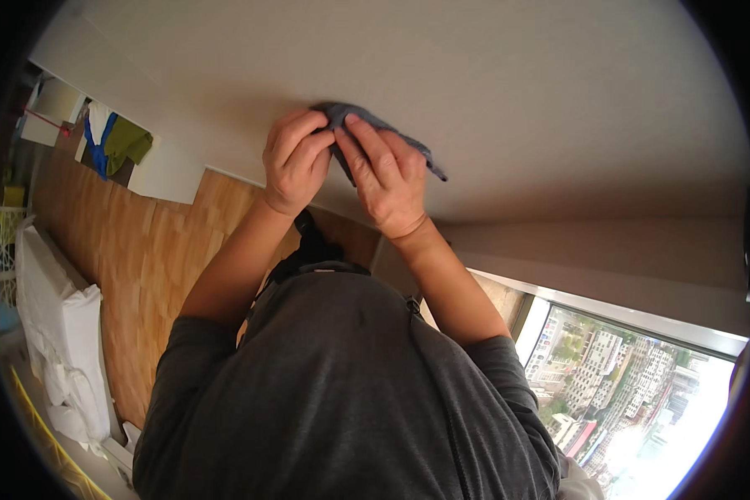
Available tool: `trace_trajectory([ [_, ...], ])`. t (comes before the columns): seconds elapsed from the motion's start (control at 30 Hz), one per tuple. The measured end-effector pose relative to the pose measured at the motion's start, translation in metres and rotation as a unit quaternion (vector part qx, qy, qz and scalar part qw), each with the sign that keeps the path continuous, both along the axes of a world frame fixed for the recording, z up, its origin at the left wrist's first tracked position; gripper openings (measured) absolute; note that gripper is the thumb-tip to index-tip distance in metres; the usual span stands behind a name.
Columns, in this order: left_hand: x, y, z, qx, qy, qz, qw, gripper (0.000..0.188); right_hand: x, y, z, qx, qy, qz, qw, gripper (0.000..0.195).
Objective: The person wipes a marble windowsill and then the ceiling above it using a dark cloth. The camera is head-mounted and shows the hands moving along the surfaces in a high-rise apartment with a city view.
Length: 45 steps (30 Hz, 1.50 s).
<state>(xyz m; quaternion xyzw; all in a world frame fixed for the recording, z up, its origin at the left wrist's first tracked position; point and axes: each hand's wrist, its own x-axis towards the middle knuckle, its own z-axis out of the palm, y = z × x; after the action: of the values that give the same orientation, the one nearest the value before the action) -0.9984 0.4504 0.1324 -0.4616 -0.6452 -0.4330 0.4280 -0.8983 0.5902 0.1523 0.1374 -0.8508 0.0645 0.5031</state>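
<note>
Both hands are raised in front of a pale wall [506, 94], at the upper middle of the head view. My left hand [297, 159] pinches the left end of a dark grey cloth [375, 122] between thumb and fingers. On the cloth's middle lie the fingers of my right hand [387, 178], gripping its folded fabric. One corner of the cloth sticks out to the right past the right hand, and another part hangs down between the hands. Whether the cloth touches the wall cannot be told.
A window [625, 387] with buildings far below is at the lower right. On the left, a wooden floor [131, 250] runs past a white-covered mattress or cushion [75, 331]. Green cloth [125, 144] and blue cloth lie in a pale open compartment at upper left.
</note>
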Motion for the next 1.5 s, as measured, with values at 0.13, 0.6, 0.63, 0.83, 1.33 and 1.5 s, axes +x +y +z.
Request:
trace_trajectory([
  [0.13, 0.012, -0.007, 0.003, -0.049, -0.04, -0.028, 0.998, 0.031, 0.016, 0.003, 0.005, -0.049, -0.037, 0.032, 0.998, 0.042],
  [0.6, 0.03, 0.029, 0.032, -0.027, 0.027, -0.096, 0.995, 0.025, 0.052, 0.02, 0.024, -0.064, 0.042, -0.049, 0.996, 0.041],
  [0.63, 0.032, 0.03, 0.04, -0.03, 0.025, -0.111, 0.993, 0.024, 0.056, 0.021, 0.028, -0.076, 0.046, -0.049, 0.995, 0.04],
  [0.83, 0.044, 0.063, 0.081, -0.009, 0.104, -0.144, 0.984, 0.023, 0.07, 0.034, 0.039, -0.058, 0.106, -0.174, 0.977, 0.04],
  [1.33, 0.068, 0.098, 0.083, -0.031, 0.133, -0.199, 0.97, 0.023, 0.09, 0.048, 0.018, -0.111, 0.163, -0.238, 0.951, 0.038],
  [1.5, 0.065, 0.097, 0.049, -0.054, 0.133, -0.202, 0.969, 0.025, 0.097, 0.046, -0.02, -0.132, 0.119, -0.216, 0.96, 0.046],
])
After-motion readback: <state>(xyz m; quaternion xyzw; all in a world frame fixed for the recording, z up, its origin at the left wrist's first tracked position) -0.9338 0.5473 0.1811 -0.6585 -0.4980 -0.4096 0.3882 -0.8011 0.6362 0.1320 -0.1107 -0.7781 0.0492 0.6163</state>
